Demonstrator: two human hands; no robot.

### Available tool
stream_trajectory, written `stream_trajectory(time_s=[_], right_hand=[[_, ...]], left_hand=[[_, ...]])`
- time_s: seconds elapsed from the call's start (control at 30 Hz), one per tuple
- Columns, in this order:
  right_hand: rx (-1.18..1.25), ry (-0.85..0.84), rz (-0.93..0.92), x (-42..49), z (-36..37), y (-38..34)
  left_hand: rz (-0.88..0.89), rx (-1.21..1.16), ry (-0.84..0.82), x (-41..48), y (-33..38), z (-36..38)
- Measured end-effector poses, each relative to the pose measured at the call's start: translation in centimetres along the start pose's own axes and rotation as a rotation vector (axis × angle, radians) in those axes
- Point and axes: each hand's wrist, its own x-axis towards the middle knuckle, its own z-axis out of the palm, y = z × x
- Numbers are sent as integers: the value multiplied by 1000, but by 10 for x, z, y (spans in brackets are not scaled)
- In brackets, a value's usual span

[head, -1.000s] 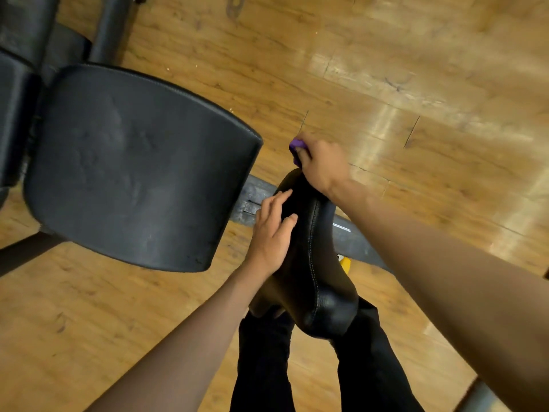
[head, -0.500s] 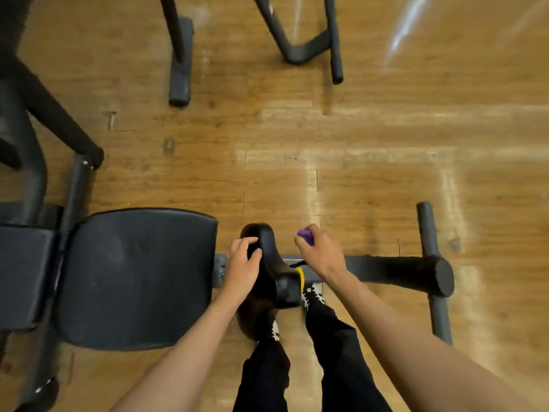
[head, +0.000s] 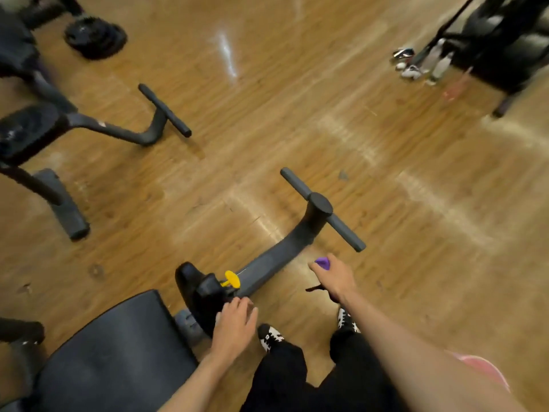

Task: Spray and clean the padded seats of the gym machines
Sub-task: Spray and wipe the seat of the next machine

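Directly below the camera, a person stands on a wooden floor (head: 386,173) beside a black gym bench. Its large padded seat (head: 118,352) fills the near left corner of the floor in view. A smaller black pad (head: 193,285) stands tilted just beyond it, beside a yellow knob (head: 231,279) on the grey bench frame (head: 267,263). The left hand (head: 234,325) hovers at the small pad's near edge, fingers loose and nearly straight, gripping nothing; blur hides whether they touch it. The right hand (head: 334,278), out to the right above the floor, curls its fingers around a purple object (head: 323,262). Black-and-white shoes (head: 270,337) show beneath black trousers. Another bench (head: 29,129) and a weight plate (head: 95,37) sit toward the floor's far left edge.
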Motion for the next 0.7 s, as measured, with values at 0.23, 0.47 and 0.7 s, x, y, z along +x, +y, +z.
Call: stream_trajectory(time_s=[0.23,0.47,0.7], right_hand=[[244,115,224,9,-134,133],[171,112,360,34,-266,256],[133,173,420,62,-372,309]], left_hand=[[21,122,-173,40,116,28],[90,85,-248,97,294,66],[201,27,-302,137,439,87]])
